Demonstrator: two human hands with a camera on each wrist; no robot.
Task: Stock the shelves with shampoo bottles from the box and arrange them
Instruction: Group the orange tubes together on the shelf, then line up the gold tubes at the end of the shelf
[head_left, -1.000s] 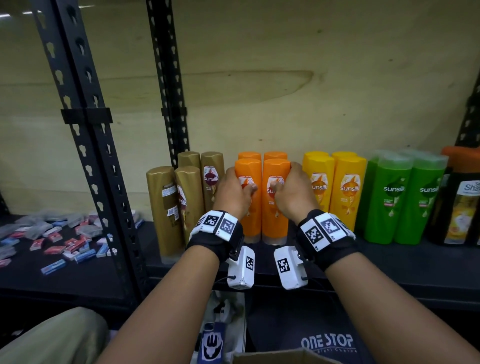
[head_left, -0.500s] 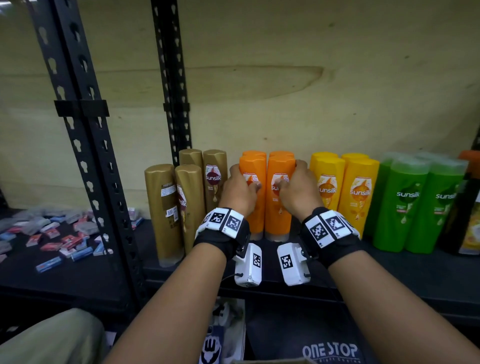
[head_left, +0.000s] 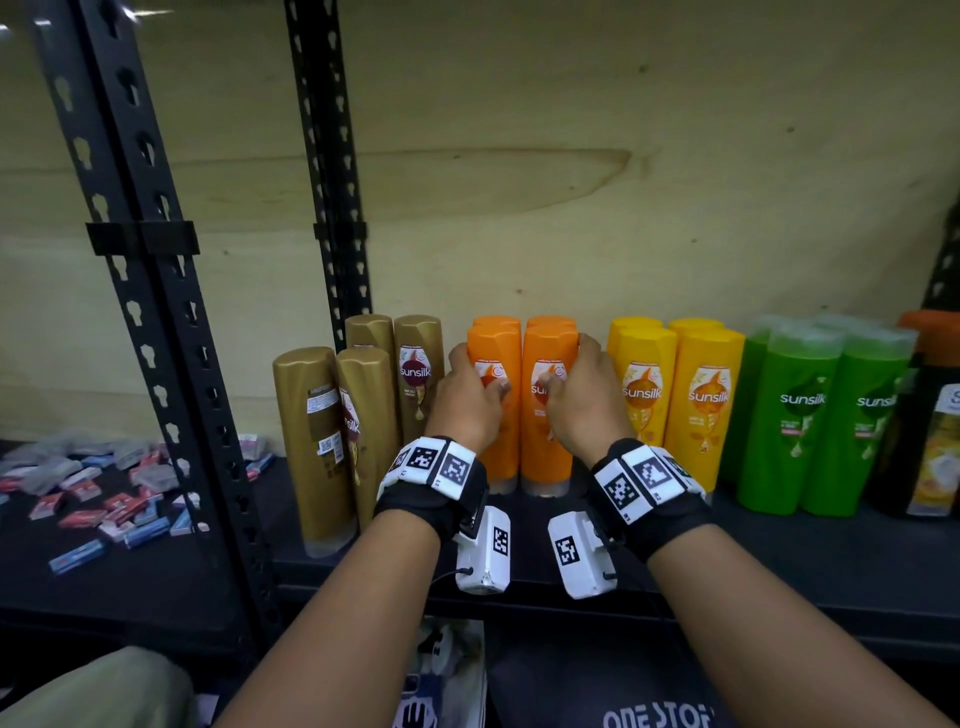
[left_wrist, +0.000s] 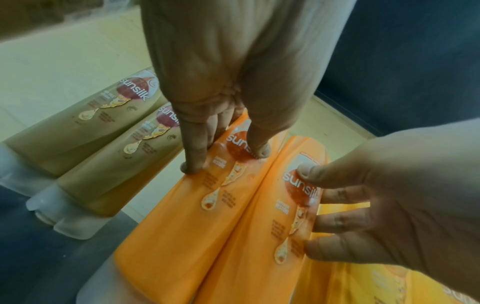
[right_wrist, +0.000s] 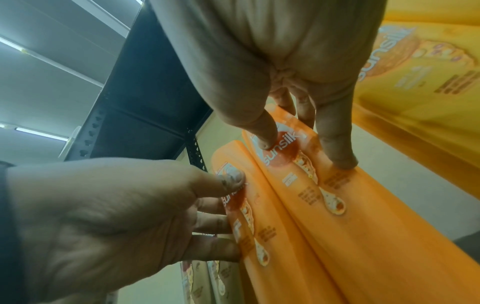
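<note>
Two orange Sunsilk bottles stand upright side by side on the black shelf (head_left: 779, 561), in front of two more orange ones. My left hand (head_left: 467, 410) grips the left orange bottle (head_left: 493, 447), thumb on its label and fingers round its left side. My right hand (head_left: 579, 405) grips the right orange bottle (head_left: 548, 452) in the mirrored way. In the left wrist view my left hand (left_wrist: 221, 82) pinches its bottle (left_wrist: 182, 216). In the right wrist view my right hand (right_wrist: 272, 61) pinches its bottle (right_wrist: 350, 226).
Gold bottles (head_left: 311, 441) stand close on the left by a black upright post (head_left: 156, 364). Yellow bottles (head_left: 675, 405), green bottles (head_left: 810, 415) and a dark bottle (head_left: 935, 441) fill the right. Small packets (head_left: 104, 493) lie on the neighbouring shelf. A dark "ONE STOP" bag (head_left: 654, 717) sits below.
Both hands keep their hold on the front orange pair, which has slid slightly back toward the rear orange bottles. The head view has shifted a little to the left.
</note>
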